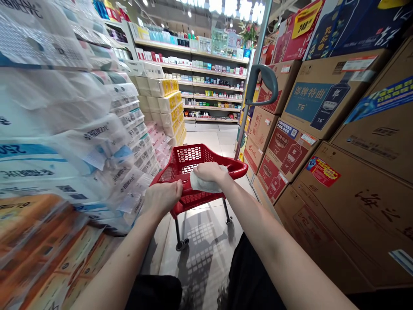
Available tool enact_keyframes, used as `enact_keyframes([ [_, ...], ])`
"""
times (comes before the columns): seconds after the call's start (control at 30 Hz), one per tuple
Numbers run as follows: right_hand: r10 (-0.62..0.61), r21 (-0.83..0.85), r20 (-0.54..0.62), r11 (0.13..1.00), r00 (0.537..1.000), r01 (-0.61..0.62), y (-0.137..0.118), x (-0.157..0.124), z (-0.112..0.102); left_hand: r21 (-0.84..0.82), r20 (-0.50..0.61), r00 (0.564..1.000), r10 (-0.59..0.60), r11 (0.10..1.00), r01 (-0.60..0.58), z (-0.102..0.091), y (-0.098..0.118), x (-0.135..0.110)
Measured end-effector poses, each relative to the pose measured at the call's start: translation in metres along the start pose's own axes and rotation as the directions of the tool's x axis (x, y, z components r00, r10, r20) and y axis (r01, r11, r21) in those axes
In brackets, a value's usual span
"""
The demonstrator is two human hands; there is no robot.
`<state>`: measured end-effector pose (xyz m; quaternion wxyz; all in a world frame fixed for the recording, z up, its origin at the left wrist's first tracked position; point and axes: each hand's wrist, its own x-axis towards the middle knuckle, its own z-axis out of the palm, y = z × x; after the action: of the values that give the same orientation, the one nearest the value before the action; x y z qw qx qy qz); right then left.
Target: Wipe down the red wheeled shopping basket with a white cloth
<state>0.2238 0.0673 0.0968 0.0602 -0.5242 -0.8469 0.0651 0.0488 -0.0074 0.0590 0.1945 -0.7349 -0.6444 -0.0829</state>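
In front of me stands a red plastic shopping cart [206,198] with a perforated basket on dark legs with casters. My left hand [164,196] is wrapped round the left end of its handle bar, thumb on top. A white cloth [204,185] lies over the middle of the bar. My right hand [209,171] presses down on that cloth with its fingers curled over it, so the fingertips are partly hidden. A grey pole with a loop handle [269,84] rises beside the cart's right side.
Stacked packs of tissue paper [80,129] line the left side, with orange packs [35,232] low down. Cardboard cartons [312,103] are piled close on the right. A tiled aisle [217,137] leads to shelves [193,69] of small boxes and bottles at the back.
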Motion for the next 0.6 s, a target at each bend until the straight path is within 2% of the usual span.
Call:
enact_keyframes([
  [0.1,0.019,0.05,0.069,0.999,0.997,-0.022,0.001,0.012,-0.002,-0.002,0.012,1.0,-0.02,1.0,0.02,0.0,0.0,-0.001],
  [0.17,0.027,0.057,0.068,0.998,0.997,-0.031,0.001,0.01,-0.002,-0.009,0.015,0.999,-0.036,0.999,0.036,0.0,0.0,-0.002],
  [0.27,-0.011,0.02,-0.072,1.0,0.997,0.013,-0.001,-0.009,0.003,-0.016,0.011,0.999,-0.034,0.999,0.034,-0.001,0.0,-0.003],
  [0.37,-0.072,-0.072,-0.224,0.996,0.972,0.058,-0.006,-0.036,0.01,-0.005,-0.001,0.999,-0.032,0.999,0.032,0.0,0.001,-0.002],
  [0.47,-0.087,-0.12,-0.29,0.991,0.953,0.054,-0.01,-0.051,0.014,0.008,-0.009,1.0,-0.027,1.0,0.027,0.002,0.002,0.0],
  [0.53,-0.079,-0.094,-0.244,0.994,0.967,0.057,-0.009,-0.047,0.013,0.012,-0.003,1.0,-0.018,1.0,0.018,0.003,0.003,0.002],
  [0.6,-0.056,-0.033,-0.137,0.998,0.989,0.052,-0.002,-0.037,0.008,0.013,0.001,1.0,-0.016,1.0,0.016,0.003,0.003,0.003],
])
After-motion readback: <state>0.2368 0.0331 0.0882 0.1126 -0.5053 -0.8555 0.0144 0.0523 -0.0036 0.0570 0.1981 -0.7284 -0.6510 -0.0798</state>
